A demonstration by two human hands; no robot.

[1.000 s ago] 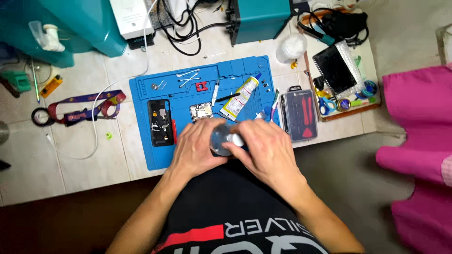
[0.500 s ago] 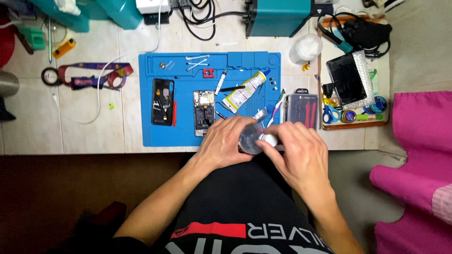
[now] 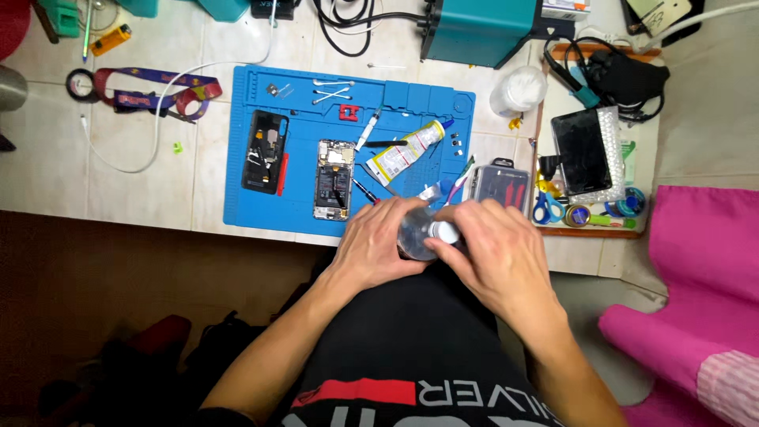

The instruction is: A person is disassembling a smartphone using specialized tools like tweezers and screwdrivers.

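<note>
Both hands meet at the near edge of the tiled worktop, over my lap. My left hand wraps the side of a small clear bottle. My right hand pinches the bottle's white cap from the right. Just beyond the hands lies a blue work mat with an opened phone body, a black phone back cover, a glue tube, cotton swabs and small screwdrivers.
A clear case of red tools sits right of the mat. A wooden tray holds a dark phone, scissors and tape rolls. A teal machine stands at the back, a lanyard and white cable at the left, pink cloth at the right.
The head view has shifted, so the table sits further left and higher in frame. Both hands stay closed around the bottle and its cap at the same spot by the mat's near edge.
</note>
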